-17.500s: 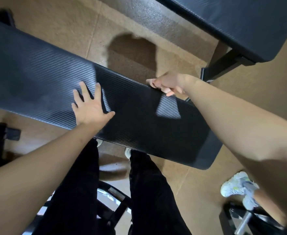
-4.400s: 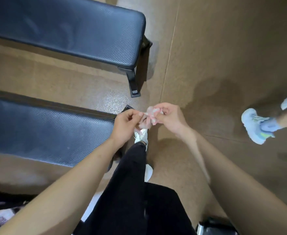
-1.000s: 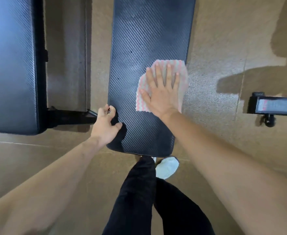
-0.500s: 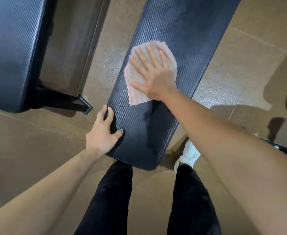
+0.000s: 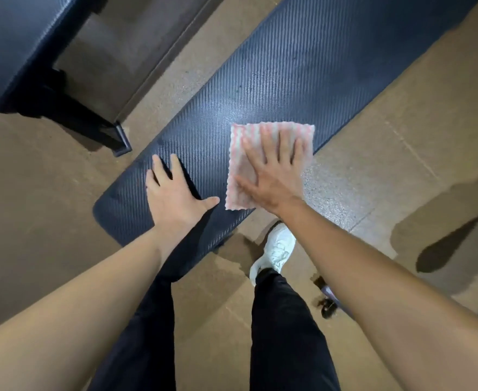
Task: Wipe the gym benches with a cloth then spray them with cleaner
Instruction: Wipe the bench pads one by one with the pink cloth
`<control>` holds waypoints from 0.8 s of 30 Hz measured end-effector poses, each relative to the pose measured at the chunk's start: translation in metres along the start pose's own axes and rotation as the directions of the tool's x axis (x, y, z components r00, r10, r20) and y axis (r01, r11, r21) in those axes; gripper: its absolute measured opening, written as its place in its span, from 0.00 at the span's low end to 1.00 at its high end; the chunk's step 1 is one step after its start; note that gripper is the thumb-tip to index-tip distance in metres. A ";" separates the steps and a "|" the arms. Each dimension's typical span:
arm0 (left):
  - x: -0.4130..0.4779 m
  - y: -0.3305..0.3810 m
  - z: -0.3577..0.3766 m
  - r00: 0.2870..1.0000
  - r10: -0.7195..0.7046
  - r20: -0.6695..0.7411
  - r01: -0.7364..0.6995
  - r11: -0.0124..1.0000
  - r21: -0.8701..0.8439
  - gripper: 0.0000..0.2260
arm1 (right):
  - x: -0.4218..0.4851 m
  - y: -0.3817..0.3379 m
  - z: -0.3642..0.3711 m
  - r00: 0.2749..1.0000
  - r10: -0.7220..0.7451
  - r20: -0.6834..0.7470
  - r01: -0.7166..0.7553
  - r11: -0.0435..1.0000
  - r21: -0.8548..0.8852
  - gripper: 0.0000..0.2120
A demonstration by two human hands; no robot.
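A tan, speckled gym floor [image 5: 387, 142] fills the view, crossed by seams and patches of shadow. Across it a long black padded bench with a ribbed, carbon-weave cover serves as the worktop [image 5: 282, 69], running diagonally from its rounded near end up and away to the right.

The right hand [image 5: 274, 170] lies flat, palm down, fingers [image 5: 283, 145] spread, its grip fully opened out and pinching nothing; it only presses on the cloth [image 5: 242, 159]. This pink-and-white striped cloth with scalloped edges lies spread directly under that palm, on the worktop's right edge, and shows beyond the fingertips and to the thumb side of the hand. Whether its outer corner hangs past the pad edge cannot be told.

The left hand [image 5: 175, 196] rests just beside the cloth, toward the worktop's near end, also flat and opened out with nothing held; its thumb tip reaches nearly to the cloth's lower edge, but contact cannot be made out.

Farther out past the left hand stands a second black bench [image 5: 12, 43] with a dark metal foot [image 5: 119, 136] on the floor. Below both forearms are black trousers [image 5: 285, 334] and a white shoe [image 5: 274, 249].
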State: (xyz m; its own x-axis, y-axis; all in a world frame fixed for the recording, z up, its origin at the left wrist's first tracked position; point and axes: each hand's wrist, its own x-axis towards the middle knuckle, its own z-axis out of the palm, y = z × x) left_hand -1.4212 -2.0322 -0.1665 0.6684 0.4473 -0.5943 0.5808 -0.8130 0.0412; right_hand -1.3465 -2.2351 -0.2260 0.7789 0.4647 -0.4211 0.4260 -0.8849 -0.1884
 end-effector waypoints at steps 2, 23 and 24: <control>-0.005 0.023 0.007 1.000 -0.022 0.016 0.023 0.999 -0.035 0.59 | 0.028 0.012 -0.013 0.998 -0.069 -0.016 0.068 0.997 -0.020 0.38; 0.005 0.052 0.014 0.989 -0.098 0.111 0.103 0.994 -0.043 0.67 | 0.051 0.101 -0.043 0.998 -0.051 -0.032 0.051 0.999 -0.013 0.39; 0.005 0.054 0.012 0.989 -0.098 0.114 0.105 0.993 -0.051 0.67 | 0.038 0.106 -0.040 0.999 -0.035 -0.015 0.034 0.999 -0.010 0.39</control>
State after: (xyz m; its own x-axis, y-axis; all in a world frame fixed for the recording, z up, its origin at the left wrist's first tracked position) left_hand -1.3927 -2.0783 -0.1769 0.5508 0.4799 -0.6829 0.6703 -0.7418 0.0194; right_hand -1.2535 -2.3096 -0.2264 0.7706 0.4955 -0.4008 0.4571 -0.8680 -0.1942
